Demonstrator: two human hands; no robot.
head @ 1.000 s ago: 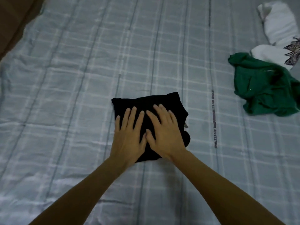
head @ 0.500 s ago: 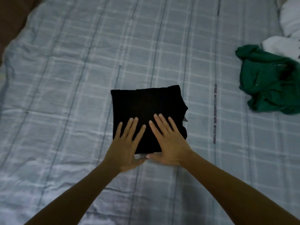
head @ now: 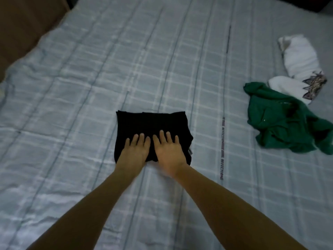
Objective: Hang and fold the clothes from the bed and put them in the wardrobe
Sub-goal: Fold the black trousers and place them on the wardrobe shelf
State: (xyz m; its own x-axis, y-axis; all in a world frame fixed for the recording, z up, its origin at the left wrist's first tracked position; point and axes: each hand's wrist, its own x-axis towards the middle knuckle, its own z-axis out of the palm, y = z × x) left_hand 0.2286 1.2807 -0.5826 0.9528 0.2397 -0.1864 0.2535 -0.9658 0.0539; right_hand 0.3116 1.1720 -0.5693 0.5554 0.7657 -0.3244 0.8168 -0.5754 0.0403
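Black top (head: pixel 151 123), folded square, sits mid-bed (head: pixel 72 105). L hand (head: pixel 134 152) & R hand (head: pixel 169 152) lie flat, side by side, on its 6 o'clock edge, fingers straight, gripping nothing. Best press evenly, smoothing toward 12 w/o shifting layers. Green shirt (head: pixel 281 123) lies crumpled at 3 o'clock.

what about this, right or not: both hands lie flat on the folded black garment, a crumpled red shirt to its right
Not quite: the head view shows the crumpled shirt is green, not red. The left hand and right hand do lie flat on the folded black garment, that shirt to its right.
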